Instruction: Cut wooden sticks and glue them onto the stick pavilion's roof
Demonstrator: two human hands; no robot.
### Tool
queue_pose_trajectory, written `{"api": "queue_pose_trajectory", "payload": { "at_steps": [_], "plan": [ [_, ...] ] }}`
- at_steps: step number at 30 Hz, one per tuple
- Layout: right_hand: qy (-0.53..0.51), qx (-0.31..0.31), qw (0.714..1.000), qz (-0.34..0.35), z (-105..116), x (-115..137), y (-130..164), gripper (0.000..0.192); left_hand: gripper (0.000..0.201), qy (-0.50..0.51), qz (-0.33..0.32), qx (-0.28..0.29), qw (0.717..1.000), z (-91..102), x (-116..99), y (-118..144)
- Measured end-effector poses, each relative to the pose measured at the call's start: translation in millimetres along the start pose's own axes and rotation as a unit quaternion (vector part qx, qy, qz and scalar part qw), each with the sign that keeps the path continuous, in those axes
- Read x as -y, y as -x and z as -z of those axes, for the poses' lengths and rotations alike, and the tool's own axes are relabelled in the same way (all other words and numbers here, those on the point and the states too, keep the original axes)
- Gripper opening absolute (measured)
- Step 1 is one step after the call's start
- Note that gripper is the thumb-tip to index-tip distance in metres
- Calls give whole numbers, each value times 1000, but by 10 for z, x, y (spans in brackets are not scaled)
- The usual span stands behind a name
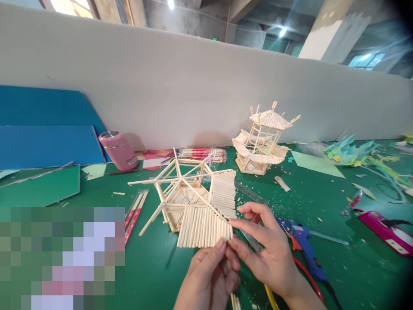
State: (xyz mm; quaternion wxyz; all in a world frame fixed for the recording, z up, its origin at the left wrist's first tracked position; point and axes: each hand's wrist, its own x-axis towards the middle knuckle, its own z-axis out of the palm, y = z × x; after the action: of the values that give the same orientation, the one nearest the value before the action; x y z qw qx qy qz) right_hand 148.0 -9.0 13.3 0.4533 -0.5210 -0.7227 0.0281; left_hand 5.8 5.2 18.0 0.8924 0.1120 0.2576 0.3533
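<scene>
Wooden stick roof [196,206] pinched by both hands' fingers [240,226]; blue glue gun [306,249] beside.

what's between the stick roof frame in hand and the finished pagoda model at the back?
Head view: a clear ruler on the mat crosses between roof frame and pagoda model, plus wood scraps.

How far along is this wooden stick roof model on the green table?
Done: the spoked frame stands assembled, and two stick panels already cover it on the right and front. In hand: the left hand and right hand pinch the front panel's lower corner. Left: the sections on the left side show bare spokes. A finished pavilion model stands behind.
</scene>
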Motion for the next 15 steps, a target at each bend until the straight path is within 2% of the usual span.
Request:
{"api": "queue_pose_trajectory", "payload": {
  "at_steps": [15],
  "plan": [
    [-11, -6, 1000, -5, -21, -17, 1, 22, 14, -3, 4, -6, 1000, -8, -12, -9]
  ]
}}
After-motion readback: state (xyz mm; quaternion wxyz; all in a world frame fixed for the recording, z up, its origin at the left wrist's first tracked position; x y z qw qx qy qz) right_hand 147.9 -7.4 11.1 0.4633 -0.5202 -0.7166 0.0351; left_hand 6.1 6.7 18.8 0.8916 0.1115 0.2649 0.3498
